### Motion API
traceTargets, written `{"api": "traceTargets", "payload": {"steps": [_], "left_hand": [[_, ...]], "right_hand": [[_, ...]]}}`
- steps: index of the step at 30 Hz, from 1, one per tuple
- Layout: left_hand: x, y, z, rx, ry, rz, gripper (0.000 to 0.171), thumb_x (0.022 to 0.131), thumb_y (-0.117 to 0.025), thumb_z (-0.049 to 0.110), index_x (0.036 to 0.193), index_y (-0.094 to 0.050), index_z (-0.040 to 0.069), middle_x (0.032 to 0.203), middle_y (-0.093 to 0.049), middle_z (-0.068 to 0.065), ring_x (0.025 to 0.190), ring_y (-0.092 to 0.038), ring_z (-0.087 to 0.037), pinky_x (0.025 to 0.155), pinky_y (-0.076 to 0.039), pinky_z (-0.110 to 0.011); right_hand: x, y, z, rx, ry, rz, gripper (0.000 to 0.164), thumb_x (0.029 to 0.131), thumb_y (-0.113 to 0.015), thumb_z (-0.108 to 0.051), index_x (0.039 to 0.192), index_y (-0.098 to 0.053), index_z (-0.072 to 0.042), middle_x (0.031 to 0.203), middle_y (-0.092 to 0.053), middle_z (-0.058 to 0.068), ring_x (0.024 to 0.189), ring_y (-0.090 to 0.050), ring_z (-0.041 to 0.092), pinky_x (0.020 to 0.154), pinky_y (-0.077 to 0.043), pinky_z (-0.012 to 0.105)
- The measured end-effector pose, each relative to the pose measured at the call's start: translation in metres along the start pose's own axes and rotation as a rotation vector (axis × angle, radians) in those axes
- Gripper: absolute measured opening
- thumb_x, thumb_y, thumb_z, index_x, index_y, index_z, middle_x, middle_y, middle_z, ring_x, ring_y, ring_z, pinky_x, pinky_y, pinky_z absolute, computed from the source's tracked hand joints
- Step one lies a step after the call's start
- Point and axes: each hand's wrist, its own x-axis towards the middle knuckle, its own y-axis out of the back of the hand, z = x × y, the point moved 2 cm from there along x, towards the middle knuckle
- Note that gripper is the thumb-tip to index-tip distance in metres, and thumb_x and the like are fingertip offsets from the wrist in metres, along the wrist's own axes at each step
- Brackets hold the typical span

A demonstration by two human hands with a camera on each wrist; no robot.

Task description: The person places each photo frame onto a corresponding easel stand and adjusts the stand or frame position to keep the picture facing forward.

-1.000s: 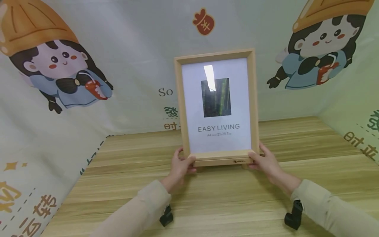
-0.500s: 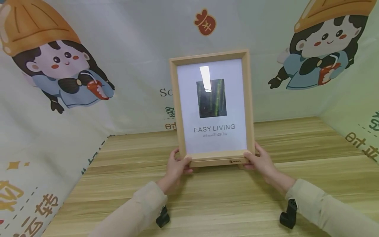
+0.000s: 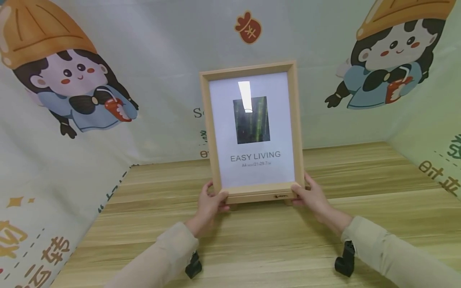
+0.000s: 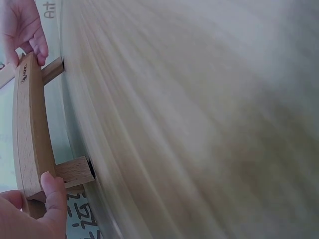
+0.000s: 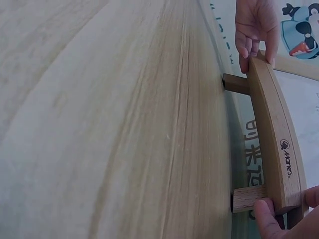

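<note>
A light wood picture frame (image 3: pixel 210 132) stands upright, leaning slightly back, on the ledge (image 3: pixel 257 198) of a small wooden stand. Behind its glass is a white sheet (image 3: pixel 259 174) with a dark bamboo picture and "EASY LIVING". My left hand (image 3: pixel 209 203) grips the ledge's left end, thumb in front. At the right end, my right hand (image 3: pixel 314 200) holds the ledge the same way. In the left wrist view, a stubby foot (image 4: pixel 75 172) sticks out below the ledge beside the left thumb. The right wrist view shows the other foot (image 5: pixel 249 199) near my right fingers.
A wood-grain table (image 3: pixel 259 248) lies beneath. Behind it hangs a pale printed cloth (image 3: pixel 162 80) with cartoon figures and lettering, continuing along both sides. Black wrist devices (image 3: pixel 193 265) hang under the beige sleeves (image 3: pixel 158 254).
The frame and its stand have moved a little to the left along the table, both hands travelling with them. The grip at each end looks the same.
</note>
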Motion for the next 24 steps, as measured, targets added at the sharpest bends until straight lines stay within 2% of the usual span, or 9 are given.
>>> {"api": "traceTargets", "payload": {"steps": [12, 24], "left_hand": [[-0.001, 0.009, 0.001, 0.015, 0.002, 0.005, 0.061, 0.082, -0.058, -0.005, 0.135, -0.030, 0.002, 0.088, -0.051, -0.013, 0.052, -0.056, -0.012, 0.047, -0.053, -0.022], [-0.002, 0.016, 0.001, 0.015, 0.014, 0.015, 0.063, 0.082, -0.058, -0.005, 0.137, -0.027, 0.002, 0.090, -0.049, -0.014, 0.051, -0.056, -0.011, 0.046, -0.052, -0.021]], "right_hand": [[0.002, -0.008, 0.000, 0.011, -0.012, -0.006, 0.067, 0.094, -0.048, -0.009, 0.148, -0.009, -0.016, 0.120, -0.043, 0.035, 0.076, -0.062, 0.016, 0.072, -0.056, 0.029], [0.001, -0.014, -0.001, -0.010, -0.003, -0.016, 0.068, 0.093, -0.049, -0.010, 0.148, -0.008, -0.016, 0.120, -0.043, 0.037, 0.084, -0.062, 0.023, 0.075, -0.056, 0.033]]}}
